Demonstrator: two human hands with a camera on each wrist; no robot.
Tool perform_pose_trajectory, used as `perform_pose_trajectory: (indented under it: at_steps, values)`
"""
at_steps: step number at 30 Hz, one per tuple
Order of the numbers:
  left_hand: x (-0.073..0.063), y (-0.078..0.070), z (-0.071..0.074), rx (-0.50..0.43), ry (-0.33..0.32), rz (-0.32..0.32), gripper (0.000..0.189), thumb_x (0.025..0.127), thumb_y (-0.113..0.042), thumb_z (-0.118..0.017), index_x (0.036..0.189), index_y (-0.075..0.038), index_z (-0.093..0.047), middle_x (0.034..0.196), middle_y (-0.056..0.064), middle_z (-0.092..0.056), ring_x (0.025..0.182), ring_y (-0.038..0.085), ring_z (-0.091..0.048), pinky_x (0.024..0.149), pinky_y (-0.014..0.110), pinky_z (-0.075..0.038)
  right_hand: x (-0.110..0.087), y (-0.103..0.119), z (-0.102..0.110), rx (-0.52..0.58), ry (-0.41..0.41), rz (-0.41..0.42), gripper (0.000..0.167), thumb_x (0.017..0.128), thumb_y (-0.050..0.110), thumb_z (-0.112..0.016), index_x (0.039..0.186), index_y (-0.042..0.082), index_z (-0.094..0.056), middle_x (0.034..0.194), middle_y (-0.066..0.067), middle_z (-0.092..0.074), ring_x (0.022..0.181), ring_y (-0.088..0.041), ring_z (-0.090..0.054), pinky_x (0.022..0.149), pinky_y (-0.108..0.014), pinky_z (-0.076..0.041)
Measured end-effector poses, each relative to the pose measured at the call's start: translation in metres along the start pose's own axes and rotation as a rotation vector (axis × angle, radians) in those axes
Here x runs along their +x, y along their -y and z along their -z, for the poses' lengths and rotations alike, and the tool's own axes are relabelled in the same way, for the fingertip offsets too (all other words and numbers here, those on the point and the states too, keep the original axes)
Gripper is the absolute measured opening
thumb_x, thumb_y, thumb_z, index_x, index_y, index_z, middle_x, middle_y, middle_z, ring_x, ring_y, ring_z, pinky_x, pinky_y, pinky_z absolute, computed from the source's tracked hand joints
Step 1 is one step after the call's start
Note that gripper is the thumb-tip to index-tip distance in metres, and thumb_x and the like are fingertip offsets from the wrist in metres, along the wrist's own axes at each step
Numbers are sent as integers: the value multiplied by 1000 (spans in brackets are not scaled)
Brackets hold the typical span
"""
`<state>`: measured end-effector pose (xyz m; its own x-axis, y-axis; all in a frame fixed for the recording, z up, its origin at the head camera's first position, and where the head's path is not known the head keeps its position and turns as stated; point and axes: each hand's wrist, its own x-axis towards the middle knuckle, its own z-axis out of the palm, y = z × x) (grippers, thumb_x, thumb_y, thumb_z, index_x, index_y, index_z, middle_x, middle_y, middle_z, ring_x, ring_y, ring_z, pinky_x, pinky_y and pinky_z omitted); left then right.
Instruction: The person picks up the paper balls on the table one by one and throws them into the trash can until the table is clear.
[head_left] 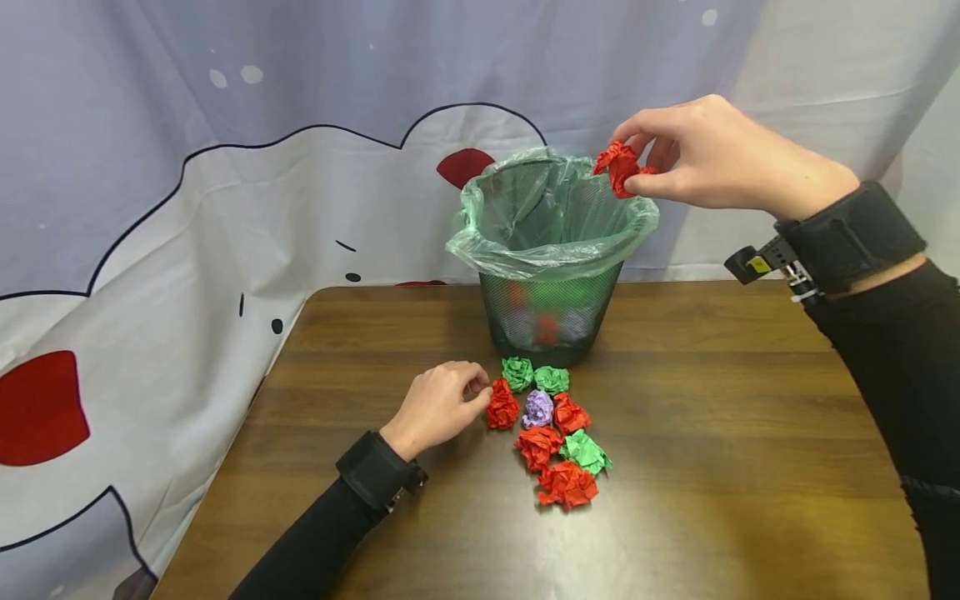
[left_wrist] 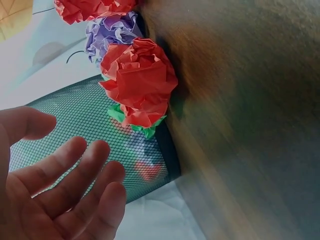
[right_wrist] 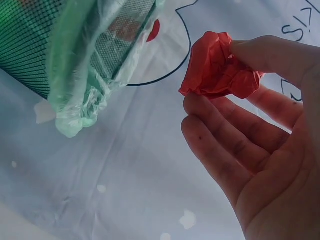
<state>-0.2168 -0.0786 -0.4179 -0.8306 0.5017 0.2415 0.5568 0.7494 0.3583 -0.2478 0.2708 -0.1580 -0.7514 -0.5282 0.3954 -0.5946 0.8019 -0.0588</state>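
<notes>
Above the right rim of a mesh wastebasket [head_left: 551, 321], my right hand [head_left: 720, 158] pinches a crumpled red paper ball [head_left: 621, 168] between thumb and fingers. In the right wrist view the same red paper ball [right_wrist: 215, 67] sits at the fingertips, beside the green bag edge. My left hand [head_left: 442, 404] hovers low over the table, fingers loosely bent and holding nothing. Its fingertips are right beside a red paper ball [head_left: 502, 405]. The left wrist view shows that hand [left_wrist: 70, 195] apart from the nearest red ball [left_wrist: 140, 82].
A green plastic liner [head_left: 555, 262] folds over the basket's rim; blurred red, green and pale balls show through the mesh. In front lie several crumpled balls, including a purple one [head_left: 537, 409] and a green one [head_left: 585, 452]. A patterned curtain [head_left: 337, 208] hangs behind the wooden table [head_left: 712, 433].
</notes>
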Motion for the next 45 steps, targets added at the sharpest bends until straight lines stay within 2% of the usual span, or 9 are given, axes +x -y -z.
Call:
perform_pose_trajectory:
  at_steps: [2,5,10,15,19,29,34,38,45]
  values:
    - [0,0,0,-1,2,3,12,92,-28,-67,96,-20,-74,85,-5,-67,74,6,-56,67,28,-48,7,-1,0,12,12,-12,39,88,21,-75,126,15,-66,99,-1,-74,78,-14,-70,68,-15,-43]
    - [-1,0,0,6,4,8,12,92,-29,-67,96,-20,-74,84,-6,-66,74,6,-56,66,27,-48,16,-2,-1,35,42,-36,38,89,25,-74,126,17,-66,99,0,-75,82,-14,-71,68,-17,-44]
    - [0,-1,-2,20,-3,2,12,92,-29,-68,96,-20,-74,84,-8,-65,74,5,-56,65,26,-48,27,-5,-8,61,104,-56,45,91,33,-73,131,16,-63,100,-7,-74,89,-21,-69,73,-31,-48]
    - [1,-4,-6,23,16,-4,14,92,-30,-67,98,-19,-74,84,-9,-65,74,5,-56,65,26,-47,28,-7,-20,75,165,-40,52,92,35,-73,136,13,-60,111,-12,-71,97,-26,-67,83,-45,-48]
    - [2,-5,-8,26,16,0,15,92,-30,-67,98,-18,-74,84,-9,-64,73,5,-56,64,26,-46,23,-7,-25,64,169,-21,51,92,35,-73,136,11,-61,116,-12,-69,95,-25,-68,86,-46,-46]
    - [5,-5,-9,23,-8,-22,16,91,-29,-66,96,-18,-75,84,-7,-67,76,5,-59,65,29,-49,-10,-5,-26,0,131,-11,35,93,29,-71,125,14,-68,110,-6,-73,86,-18,-68,71,-38,-49]
    - [7,-7,-10,32,2,-18,15,91,-31,-66,97,-19,-74,85,-8,-66,76,5,-58,65,28,-48,-32,-9,-28,-9,73,11,26,93,24,-71,117,16,-71,101,-1,-74,82,-16,-67,69,-38,-50]
    - [9,-9,-10,38,6,-18,14,91,-30,-66,97,-20,-74,85,-10,-64,77,5,-58,66,28,-48,-49,-11,-31,-11,31,25,22,91,23,-74,112,16,-73,94,4,-73,78,-13,-65,66,-34,-49]
    - [10,-10,-11,31,0,-15,14,91,-30,-67,97,-19,-74,85,-9,-64,76,5,-57,65,28,-48,-74,-9,-41,-5,16,1,19,88,22,-77,107,21,-74,88,13,-70,77,-5,-62,66,-29,-48]
